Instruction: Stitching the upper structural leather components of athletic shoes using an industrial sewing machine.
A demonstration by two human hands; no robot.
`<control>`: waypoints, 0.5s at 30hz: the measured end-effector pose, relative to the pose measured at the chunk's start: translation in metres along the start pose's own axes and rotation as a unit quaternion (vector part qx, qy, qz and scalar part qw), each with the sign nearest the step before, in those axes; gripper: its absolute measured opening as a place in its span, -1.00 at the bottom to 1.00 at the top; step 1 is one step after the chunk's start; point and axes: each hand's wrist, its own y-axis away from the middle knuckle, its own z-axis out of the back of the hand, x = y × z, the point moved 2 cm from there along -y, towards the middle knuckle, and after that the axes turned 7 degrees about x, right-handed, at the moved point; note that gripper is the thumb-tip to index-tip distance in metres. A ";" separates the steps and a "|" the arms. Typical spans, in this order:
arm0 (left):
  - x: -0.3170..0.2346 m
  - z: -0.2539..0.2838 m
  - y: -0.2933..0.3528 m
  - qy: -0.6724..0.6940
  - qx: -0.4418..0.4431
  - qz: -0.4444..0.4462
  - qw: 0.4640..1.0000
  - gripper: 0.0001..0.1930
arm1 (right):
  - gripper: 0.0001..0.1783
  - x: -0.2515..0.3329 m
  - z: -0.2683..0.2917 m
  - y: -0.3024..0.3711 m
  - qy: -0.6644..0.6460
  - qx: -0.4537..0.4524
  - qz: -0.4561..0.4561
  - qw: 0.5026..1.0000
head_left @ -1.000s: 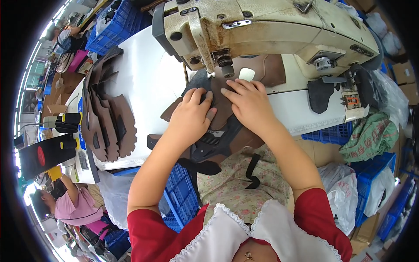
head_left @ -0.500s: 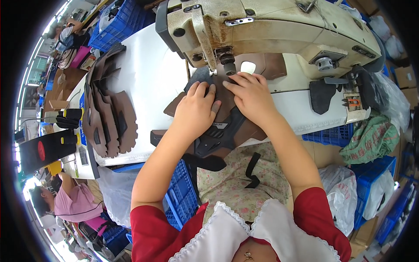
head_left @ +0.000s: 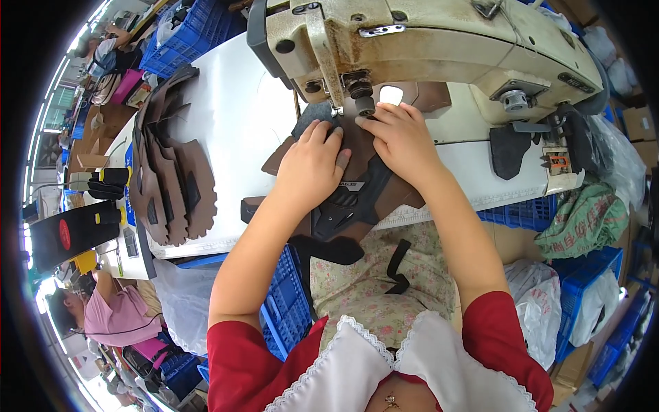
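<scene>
2 hands (head_left: 310, 165) working, 1 machine (head_left: 439, 51) standing, 1 brown stack (head_left: 171, 182) lying at left edge of table (head_left: 237, 123), 1 green sack (head_left: 582, 223) sitting by front-right corner.

Lettering's on a little grey tag (head_left: 352, 186) on the brown-and-black piece (head_left: 336, 218), just below the left hand (head_left: 312, 165) and right hand (head_left: 405, 144). Right of the right hand, the sewing machine (head_left: 446, 51) has a dark nameplate (head_left: 575, 83), and below that a crumpled green sack (head_left: 580, 221) shows red characters. Way left of the left hand, a black panel (head_left: 89, 237) has a red oval (head_left: 64, 235), too small to read.
</scene>
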 end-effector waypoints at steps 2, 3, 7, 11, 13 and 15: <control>-0.002 0.002 -0.004 0.027 0.015 0.019 0.999 -0.66 | -0.64 -0.002 0.001 -0.001 0.006 -0.002 0.002 1.000; -0.002 0.001 -0.005 0.029 0.017 0.018 0.999 -0.66 | -0.64 -0.004 0.000 -0.001 0.005 0.000 0.000 1.000; -0.001 0.006 -0.005 0.025 0.006 0.010 1.000 -0.70 | -0.67 -0.003 0.002 -0.004 0.016 -0.017 0.010 1.000; 0.002 0.003 -0.004 -0.011 0.032 0.013 0.999 -0.69 | -0.73 -0.005 -0.012 -0.003 0.033 -0.078 0.020 0.996; 0.001 0.005 -0.003 -0.027 0.050 0.016 0.998 -0.68 | -0.75 -0.004 -0.016 -0.003 0.032 -0.093 0.016 0.995; -0.002 0.004 -0.005 -0.040 0.026 0.002 0.999 -0.70 | -0.76 -0.004 -0.018 -0.001 0.030 -0.112 0.016 0.993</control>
